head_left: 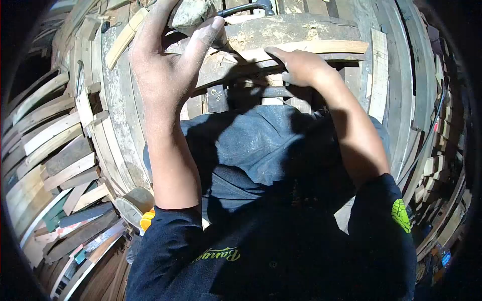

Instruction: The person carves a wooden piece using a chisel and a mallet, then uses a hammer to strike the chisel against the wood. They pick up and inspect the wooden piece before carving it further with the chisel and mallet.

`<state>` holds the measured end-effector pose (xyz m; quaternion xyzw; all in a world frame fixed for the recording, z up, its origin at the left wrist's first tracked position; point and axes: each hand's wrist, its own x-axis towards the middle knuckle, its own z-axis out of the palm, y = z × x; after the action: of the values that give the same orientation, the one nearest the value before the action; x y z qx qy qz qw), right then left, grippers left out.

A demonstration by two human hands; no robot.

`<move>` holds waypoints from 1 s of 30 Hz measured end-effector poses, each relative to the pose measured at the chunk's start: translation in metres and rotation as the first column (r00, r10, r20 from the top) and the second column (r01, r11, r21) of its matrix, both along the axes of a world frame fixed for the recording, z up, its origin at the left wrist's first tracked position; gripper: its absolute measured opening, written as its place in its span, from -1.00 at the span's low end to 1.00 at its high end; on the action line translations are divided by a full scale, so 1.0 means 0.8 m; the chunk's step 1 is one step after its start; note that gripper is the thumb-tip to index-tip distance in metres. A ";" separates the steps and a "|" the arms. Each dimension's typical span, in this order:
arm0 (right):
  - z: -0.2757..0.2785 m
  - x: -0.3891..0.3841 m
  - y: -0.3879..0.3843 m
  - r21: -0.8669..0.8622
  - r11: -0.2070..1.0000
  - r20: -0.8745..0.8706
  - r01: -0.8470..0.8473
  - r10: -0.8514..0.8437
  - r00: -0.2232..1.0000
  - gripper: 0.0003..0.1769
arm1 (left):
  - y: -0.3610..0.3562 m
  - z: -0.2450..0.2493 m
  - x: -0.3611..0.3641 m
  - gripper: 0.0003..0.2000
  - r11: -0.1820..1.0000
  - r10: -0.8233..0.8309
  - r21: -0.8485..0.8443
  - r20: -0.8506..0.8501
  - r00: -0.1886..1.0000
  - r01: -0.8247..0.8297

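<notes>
My left hand (168, 70) is raised at the upper left, dusty, its thumb and fingers closed around a chunky object (192, 14) with a rough, pale, stone-like end. Its darker lower part points down toward the board; the exact kind cannot be made out. My right hand (304, 67) grips the near side of a pale wood strip (326, 46) around its left part. That strip lies along the near edge of a thick, worn board (296, 30) strewn with shavings. Shadow hides the strip's left end.
A tool with a dark metal handle (243, 9) lies at the top. Loose wood pieces (125, 40) (378, 75) flank the board. Stacked offcuts (55, 130) fill the left side, and more (437, 173) stand right. A pale container (131, 205) sits by my left elbow.
</notes>
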<state>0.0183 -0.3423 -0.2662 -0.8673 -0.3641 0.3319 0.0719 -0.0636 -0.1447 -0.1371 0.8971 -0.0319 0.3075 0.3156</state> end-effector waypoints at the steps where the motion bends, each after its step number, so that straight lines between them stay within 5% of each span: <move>1: -0.002 0.001 0.000 0.013 1.000 -0.010 0.006 -0.006 1.000 -0.15 | 0.006 -0.006 0.002 -0.46 0.995 -0.013 -0.101 -0.021 1.000 0.011; 3: -0.009 0.001 0.000 0.038 0.999 -0.001 0.007 -0.007 1.000 -0.16 | 0.005 -0.006 0.002 -0.46 0.979 -0.028 -0.202 -0.040 0.999 0.019; 5: -0.010 0.002 0.000 0.040 0.999 -0.011 0.012 -0.012 1.000 -0.17 | -0.006 0.003 -0.001 -0.47 0.997 0.065 -0.036 -0.040 0.997 -0.066; 7: -0.006 0.001 0.000 0.049 0.999 -0.011 0.011 -0.011 1.000 -0.17 | 0.009 -0.008 0.006 -0.47 0.989 -0.041 -0.142 0.028 0.999 0.045; 11: -0.005 0.002 0.002 0.032 0.999 -0.023 0.003 -0.002 1.000 -0.18 | -0.017 0.030 -0.003 -0.47 0.956 0.053 -0.272 -0.212 0.976 -0.111; 14: -0.004 0.001 0.002 0.029 1.000 -0.020 0.006 -0.006 1.000 -0.17 | 0.000 0.007 -0.001 -0.47 0.994 0.014 0.107 0.003 1.000 -0.014; 15: -0.007 0.001 0.001 0.029 1.000 -0.019 0.006 -0.005 1.000 -0.17 | 0.004 0.002 0.001 -0.47 0.994 0.014 0.107 0.004 1.000 -0.015; 17: -0.015 0.001 -0.001 0.076 0.997 -0.007 0.000 0.001 1.000 -0.19 | 0.010 -0.009 0.004 -0.48 0.991 -0.015 -0.135 -0.021 1.000 0.012; 18: -0.015 0.002 -0.001 0.074 0.997 0.005 -0.010 0.010 1.000 -0.20 | 0.018 -0.007 0.003 -0.47 0.999 -0.011 0.041 -0.002 1.000 0.011; 19: -0.011 0.001 0.000 0.076 0.997 0.006 -0.012 0.012 1.000 -0.20 | 0.008 0.008 0.004 -0.47 0.999 -0.009 0.043 -0.001 1.000 0.009; 21: -0.001 0.001 0.003 0.047 0.999 -0.014 0.011 -0.010 1.000 -0.22 | -0.017 0.038 0.001 -0.46 0.965 0.066 -0.229 -0.261 0.963 -0.129; 23: -0.010 0.001 0.003 0.099 0.994 0.013 0.036 -0.038 0.999 -0.30 | -0.010 0.017 0.000 -0.45 0.922 0.030 -0.366 -0.263 0.964 -0.129; 25: -0.021 0.006 0.004 0.215 0.975 0.148 0.060 -0.093 0.985 -0.40 | 0.007 -0.004 0.001 -0.46 0.989 -0.002 -0.145 -0.073 0.997 -0.009; 30: -0.042 0.006 0.001 0.334 0.942 0.418 0.011 -0.158 0.895 -0.52 | 0.006 -0.004 0.000 -0.46 0.991 0.012 -0.130 -0.069 0.998 -0.021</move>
<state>0.0234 -0.3416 -0.2999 -0.9111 -0.3817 0.0601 0.1436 -0.0636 -0.1398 -0.1405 0.8847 0.0065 0.2807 0.3722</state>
